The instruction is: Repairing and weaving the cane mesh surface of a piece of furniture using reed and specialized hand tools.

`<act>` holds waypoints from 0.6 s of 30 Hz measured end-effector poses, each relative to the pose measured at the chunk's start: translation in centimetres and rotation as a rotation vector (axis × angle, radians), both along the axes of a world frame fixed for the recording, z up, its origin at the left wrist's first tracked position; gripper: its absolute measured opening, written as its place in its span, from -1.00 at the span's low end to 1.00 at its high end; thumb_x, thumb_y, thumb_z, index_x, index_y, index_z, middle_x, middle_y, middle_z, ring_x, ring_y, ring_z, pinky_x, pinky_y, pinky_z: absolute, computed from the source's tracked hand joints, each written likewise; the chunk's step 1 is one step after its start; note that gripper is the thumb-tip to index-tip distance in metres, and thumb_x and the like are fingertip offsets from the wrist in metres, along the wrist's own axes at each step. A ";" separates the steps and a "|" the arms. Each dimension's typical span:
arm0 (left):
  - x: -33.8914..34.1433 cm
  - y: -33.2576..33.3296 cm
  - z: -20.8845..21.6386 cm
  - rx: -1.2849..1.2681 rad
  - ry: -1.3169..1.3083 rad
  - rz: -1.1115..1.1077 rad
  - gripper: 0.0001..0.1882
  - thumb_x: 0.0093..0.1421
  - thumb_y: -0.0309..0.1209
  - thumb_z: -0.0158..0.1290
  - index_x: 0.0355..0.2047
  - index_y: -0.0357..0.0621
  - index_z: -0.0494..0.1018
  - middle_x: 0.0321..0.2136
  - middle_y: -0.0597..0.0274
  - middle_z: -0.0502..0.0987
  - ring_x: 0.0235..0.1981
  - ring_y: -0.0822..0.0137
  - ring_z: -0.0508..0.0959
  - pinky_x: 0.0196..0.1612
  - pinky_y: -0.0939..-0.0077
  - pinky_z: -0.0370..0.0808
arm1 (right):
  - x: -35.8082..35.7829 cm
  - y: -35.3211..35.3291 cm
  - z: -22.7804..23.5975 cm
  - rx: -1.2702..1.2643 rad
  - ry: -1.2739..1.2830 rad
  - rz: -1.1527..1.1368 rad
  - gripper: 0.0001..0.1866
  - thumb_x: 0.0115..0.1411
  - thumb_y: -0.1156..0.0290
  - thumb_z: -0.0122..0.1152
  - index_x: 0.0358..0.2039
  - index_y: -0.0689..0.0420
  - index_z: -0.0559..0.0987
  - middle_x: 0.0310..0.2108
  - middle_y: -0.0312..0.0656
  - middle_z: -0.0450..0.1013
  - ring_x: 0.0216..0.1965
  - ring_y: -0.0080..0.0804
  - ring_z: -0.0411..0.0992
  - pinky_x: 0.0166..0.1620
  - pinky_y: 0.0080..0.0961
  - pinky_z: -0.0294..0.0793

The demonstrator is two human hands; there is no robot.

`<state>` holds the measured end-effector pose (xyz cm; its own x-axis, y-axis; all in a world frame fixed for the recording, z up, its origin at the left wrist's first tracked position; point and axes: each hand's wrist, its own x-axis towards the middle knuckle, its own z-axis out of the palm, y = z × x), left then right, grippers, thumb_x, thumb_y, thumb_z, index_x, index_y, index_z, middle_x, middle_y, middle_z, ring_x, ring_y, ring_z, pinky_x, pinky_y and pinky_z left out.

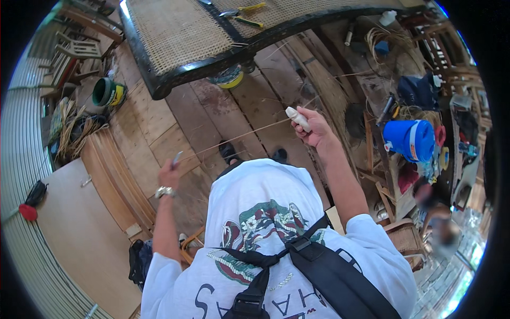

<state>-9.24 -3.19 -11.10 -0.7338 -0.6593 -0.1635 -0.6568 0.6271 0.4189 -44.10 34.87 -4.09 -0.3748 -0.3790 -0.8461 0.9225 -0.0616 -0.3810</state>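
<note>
My right hand (317, 130) is wrapped around a small white bottle (298, 119) with a tapered tip that points up and to the left. A thin tan cane strand (239, 136) stretches slantwise between my two hands, over the floor. Its right end passes by the bottle, and I cannot see just how it meets those fingers. At the lower left end, my left hand (169, 173) is closed on the strand. A small pale, pointed piece (177, 158) sticks up from those fingers, too small to name.
Ahead stands a dark-framed woven cane panel (180, 32) with yellow-handled pliers (244, 9) on it. A green bucket (109, 92) is at left. A blue bucket (409, 139) stands on a cluttered bench at right. Wooden boards (114, 175) lean at left; another person (443, 228) is at far right.
</note>
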 end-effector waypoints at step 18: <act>-19.1 7.3 2.4 1.142 0.299 -0.259 -0.76 0.30 -0.27 0.14 -0.19 -0.19 0.58 -0.40 0.34 0.57 -0.35 0.53 0.52 -0.24 0.56 0.47 | 5.3 -14.4 -3.6 0.212 0.533 0.181 -0.68 0.39 0.10 0.04 -0.24 0.11 0.54 -0.39 -0.26 0.51 -0.46 -0.53 0.46 -0.53 -0.58 0.44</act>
